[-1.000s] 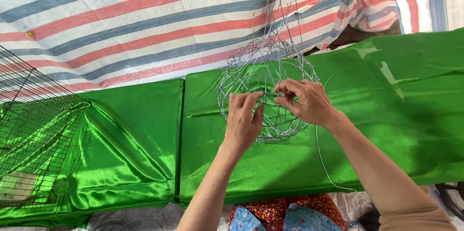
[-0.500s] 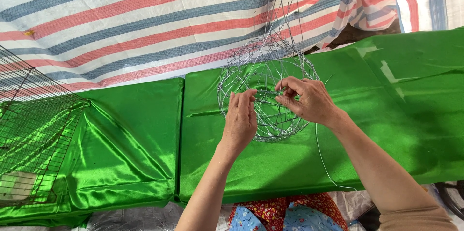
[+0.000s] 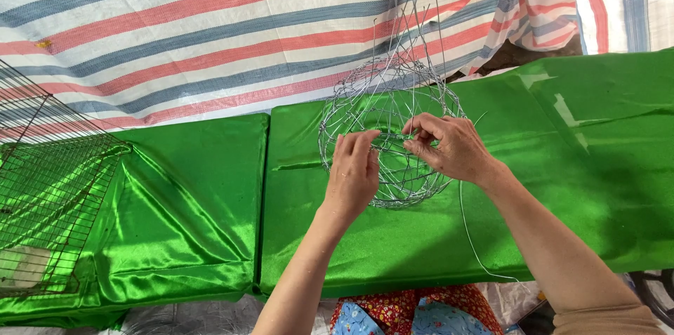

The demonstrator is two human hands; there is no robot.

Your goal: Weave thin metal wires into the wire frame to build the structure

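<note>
While both bare hands work at its near side, a round basket frame of thin silvery wire (image 3: 393,131) rests on a bright green satin cover (image 3: 562,188) spread over a low padded surface. Left hand (image 3: 353,173) lies against the frame's lower left, fingers curled closed around a strand of the mesh. Right hand (image 3: 449,147) sits just right of centre, its thumb and fingertips pinched shut on a short horizontal piece of wire between the two hands. So the frame stands directly beyond and between the grips, touching both. Its mesh is open and loosely twisted, roughly spherical, with several long straight wire ends (image 3: 414,12) rising from its top. One loose wire strand (image 3: 469,237) trails down from beneath the right wrist across the cloth towards the near edge. The satin is glossy, creased and folded, split by a seam into two panels. Behind hangs a woven tarpaulin (image 3: 175,33) striped red, blue and white. At far left leans a rigid wire grid cage (image 3: 49,188) of dark straight bars
</note>
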